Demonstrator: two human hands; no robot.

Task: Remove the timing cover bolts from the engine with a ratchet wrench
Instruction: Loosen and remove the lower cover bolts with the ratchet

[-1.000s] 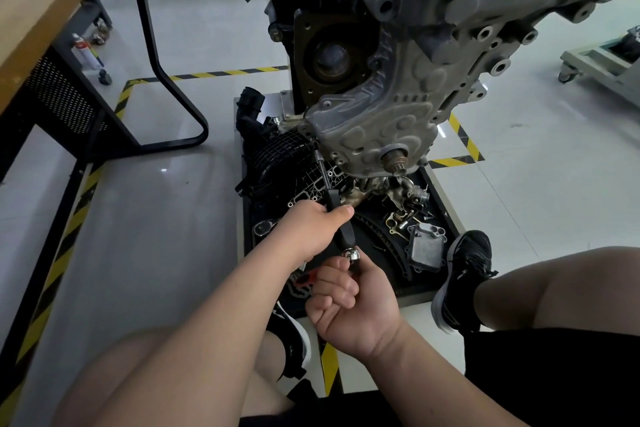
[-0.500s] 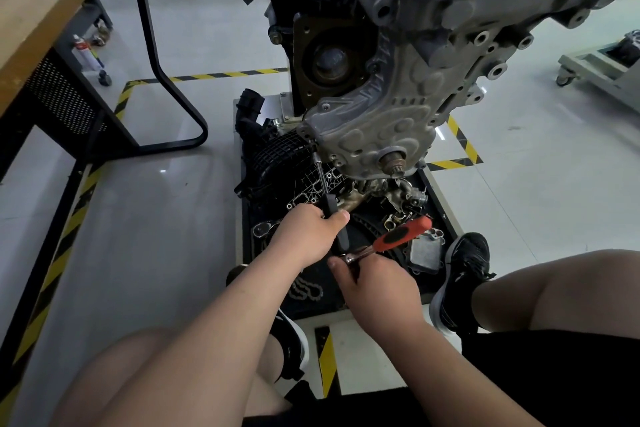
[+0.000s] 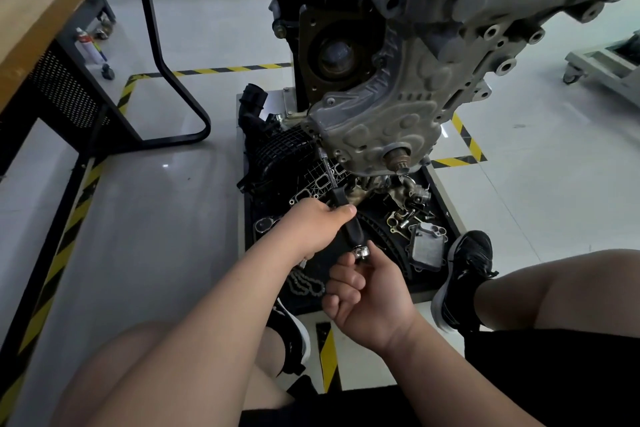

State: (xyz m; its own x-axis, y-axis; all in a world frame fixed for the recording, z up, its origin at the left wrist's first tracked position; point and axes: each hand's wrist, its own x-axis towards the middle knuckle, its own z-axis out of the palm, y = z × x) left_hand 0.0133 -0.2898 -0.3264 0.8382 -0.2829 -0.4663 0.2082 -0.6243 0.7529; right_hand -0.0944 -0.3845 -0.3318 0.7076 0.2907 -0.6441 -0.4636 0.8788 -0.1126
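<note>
**Timing cover still on the engine as the ratchet works a lower-left bolt**

The left hand wraps its fingers round the black grip of the long steel extension bar. The right hand curls tightly round the chrome-headed ratchet wrench at the bar's near end. The far socket covers a bolt at the lower-left edge of the grey cast-aluminium timing cover. How many bolts are out cannot be told, so most of the job appears to remain. Half a second earlier the wrench's orange handle jutted right; now it no longer shows.
</note>
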